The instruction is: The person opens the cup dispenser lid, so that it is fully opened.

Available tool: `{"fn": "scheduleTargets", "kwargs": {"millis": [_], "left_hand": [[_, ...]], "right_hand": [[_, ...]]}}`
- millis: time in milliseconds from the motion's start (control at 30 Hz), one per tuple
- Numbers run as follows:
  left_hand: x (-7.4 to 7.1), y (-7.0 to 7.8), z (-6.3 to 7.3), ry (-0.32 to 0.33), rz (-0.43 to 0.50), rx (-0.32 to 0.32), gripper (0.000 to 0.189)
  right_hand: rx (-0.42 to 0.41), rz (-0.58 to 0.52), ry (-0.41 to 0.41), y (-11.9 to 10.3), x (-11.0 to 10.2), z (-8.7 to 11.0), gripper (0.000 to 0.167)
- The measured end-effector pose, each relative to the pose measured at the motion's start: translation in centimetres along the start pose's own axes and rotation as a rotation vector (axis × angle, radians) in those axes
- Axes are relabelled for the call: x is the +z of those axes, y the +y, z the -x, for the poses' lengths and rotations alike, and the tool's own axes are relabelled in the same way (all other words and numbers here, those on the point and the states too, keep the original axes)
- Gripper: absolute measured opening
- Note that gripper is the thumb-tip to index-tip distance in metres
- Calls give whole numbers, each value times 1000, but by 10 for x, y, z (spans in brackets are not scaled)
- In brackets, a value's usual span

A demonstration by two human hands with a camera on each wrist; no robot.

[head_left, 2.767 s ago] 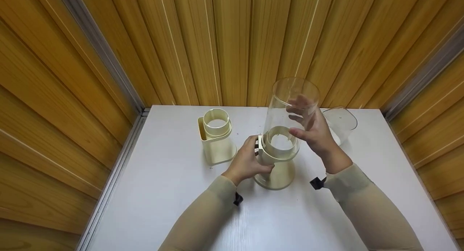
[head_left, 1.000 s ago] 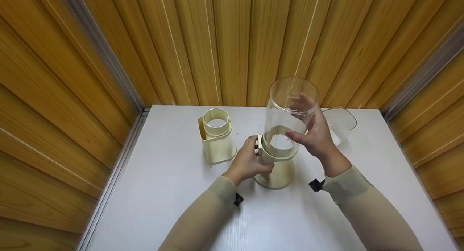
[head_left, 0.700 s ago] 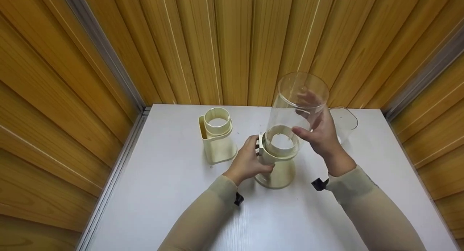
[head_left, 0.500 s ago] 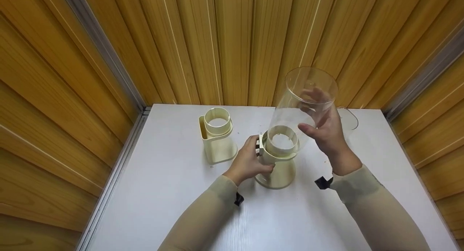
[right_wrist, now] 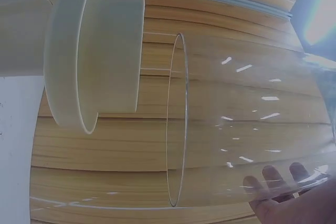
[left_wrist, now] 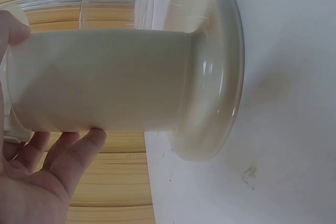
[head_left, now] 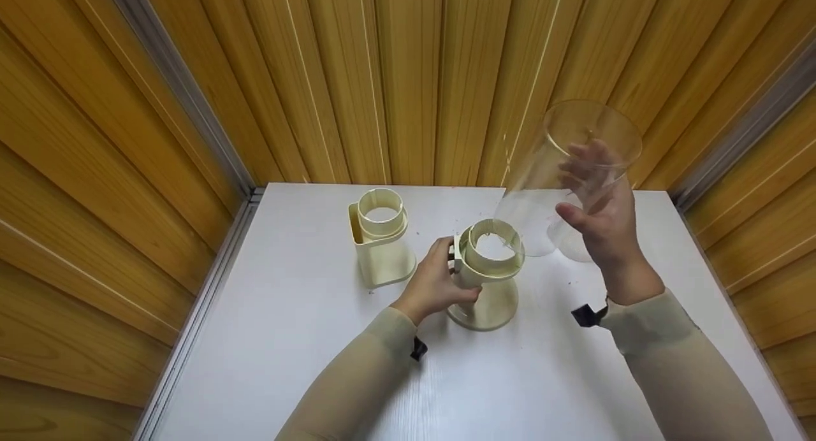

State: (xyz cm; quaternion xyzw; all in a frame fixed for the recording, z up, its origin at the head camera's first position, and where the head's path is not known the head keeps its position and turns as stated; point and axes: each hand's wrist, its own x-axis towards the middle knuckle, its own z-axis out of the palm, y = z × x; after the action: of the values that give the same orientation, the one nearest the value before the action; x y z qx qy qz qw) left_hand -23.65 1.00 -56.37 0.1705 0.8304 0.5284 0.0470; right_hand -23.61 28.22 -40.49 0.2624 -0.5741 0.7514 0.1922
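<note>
My left hand (head_left: 438, 283) grips a cream plastic stand (head_left: 488, 306) with a round foot on the table and a short ring collar on top. In the left wrist view, thumb and fingers wrap around the body of the stand (left_wrist: 105, 80). My right hand (head_left: 609, 227) holds a clear cylinder (head_left: 542, 186), tilted up and to the right of the stand. The right wrist view shows the cylinder's near rim (right_wrist: 177, 121) apart from the collar (right_wrist: 113, 53), with a gap between them. Curled fingers show through the clear wall.
A second cream piece (head_left: 386, 266), with a ring top and a side pocket, stands left on the white table (head_left: 287, 339). Another clear container (head_left: 567, 237) is behind the right hand, partly hidden. Wood-look panels (head_left: 408, 78) enclose the back and sides.
The clear cylinder has moved up and to the right, off the collar it stood around, carried by my right hand. My left hand and the cream stand have stayed in place.
</note>
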Motion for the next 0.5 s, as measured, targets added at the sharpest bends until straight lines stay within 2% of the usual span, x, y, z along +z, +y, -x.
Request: {"fn": "scheduleTargets", "kwargs": {"millis": [500], "left_hand": [[0,-3,-3,0,6,-2,104]], "right_hand": [[-28,11,95,5,-23,-2,87]]}}
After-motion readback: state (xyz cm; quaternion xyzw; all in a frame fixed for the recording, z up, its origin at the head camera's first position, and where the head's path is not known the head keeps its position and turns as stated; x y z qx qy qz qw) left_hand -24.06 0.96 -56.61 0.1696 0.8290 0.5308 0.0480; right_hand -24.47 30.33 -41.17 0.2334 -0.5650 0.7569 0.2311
